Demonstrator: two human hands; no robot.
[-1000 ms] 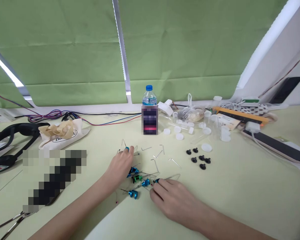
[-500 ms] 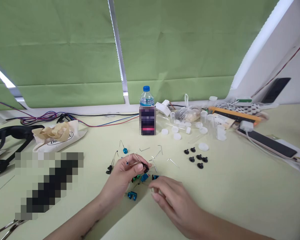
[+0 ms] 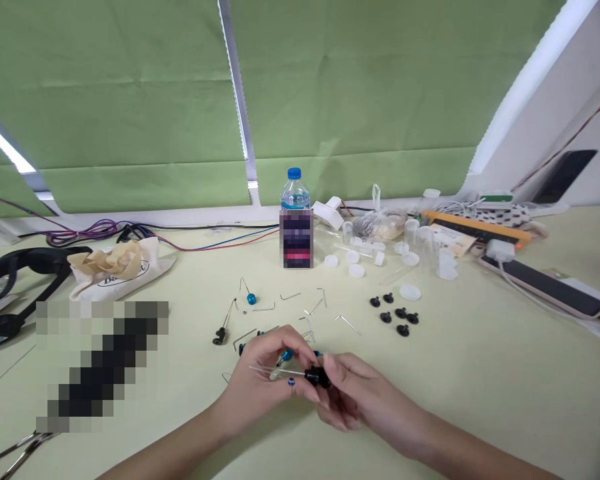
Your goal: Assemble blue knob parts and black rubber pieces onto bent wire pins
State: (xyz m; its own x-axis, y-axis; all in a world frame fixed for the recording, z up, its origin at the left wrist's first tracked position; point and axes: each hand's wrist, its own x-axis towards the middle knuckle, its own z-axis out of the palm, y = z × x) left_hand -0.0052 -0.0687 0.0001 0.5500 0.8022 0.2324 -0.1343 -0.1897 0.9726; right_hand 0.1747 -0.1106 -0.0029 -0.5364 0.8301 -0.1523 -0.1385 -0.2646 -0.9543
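A small black part with thin metal wires [image 3: 316, 377] is between my two hands, its wires pointing left. My left hand [image 3: 260, 373] curls around the wires, thumb and fingertips closed at the part's left end. From the right, my right hand [image 3: 365, 393] pinches the same part between thumb and fingers. A small dark blue bead [image 3: 291, 382] shows by my left thumb. Behind my left hand, blue metal parts [image 3: 286, 355] are partly hidden. A similar black part with wires [image 3: 220, 335] lies to the left, and a blue one [image 3: 251, 299] lies farther back.
Several L-shaped hex keys [image 3: 316, 307] lie beyond my hands. Black knob-like pieces [image 3: 401, 312] sit to the right. Clear tubes and white caps [image 3: 357, 271] lie behind them, near a water bottle [image 3: 295, 193]. A cloth pouch [image 3: 125, 273] and black headset [image 3: 25, 280] are at left.
The black part has moved down and right, from my left fingers alone to between both hands. My right hand has come up to grip it. The view has shifted slightly.
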